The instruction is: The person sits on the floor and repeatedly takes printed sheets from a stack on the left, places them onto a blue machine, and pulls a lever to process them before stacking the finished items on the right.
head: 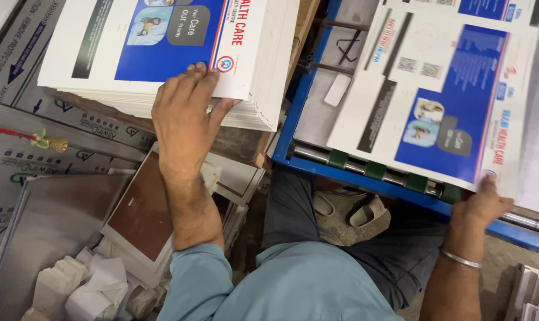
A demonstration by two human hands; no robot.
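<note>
Printed card sheets (pixel 162 53), white with a large blue panel, a small photo and a red stripe, lie in one thick stack at upper left, resting on a worn wooden board (pixel 234 142). The left hand (pixel 183 122) lies palm down on the stack's near corner, fingers spread flat over the top sheet and thumb against the stack's edge; it presses rather than grips. To the right, a single sheet of the same print (pixel 442 101) lies unfolded on the grey bed of a blue-framed machine (pixel 293 119), whose steel roller carries four green collars (pixel 376 171). The right hand (pixel 483 205), with a metal bangle (pixel 460 258) at the wrist, touches this sheet's near corner; whether the fingers pinch it cannot be told, as they are hidden beneath the edge. Another printed sheet shows at the top right. Below the left arm sit a brown-faced board (pixel 141 211), crumpled white paper scraps (pixel 85 285) and grey film-covered panels (pixel 19 77). The person wears a light blue sleeve (pixel 281 285) and one grey sandal (pixel 350 217) on the concrete floor.
</note>
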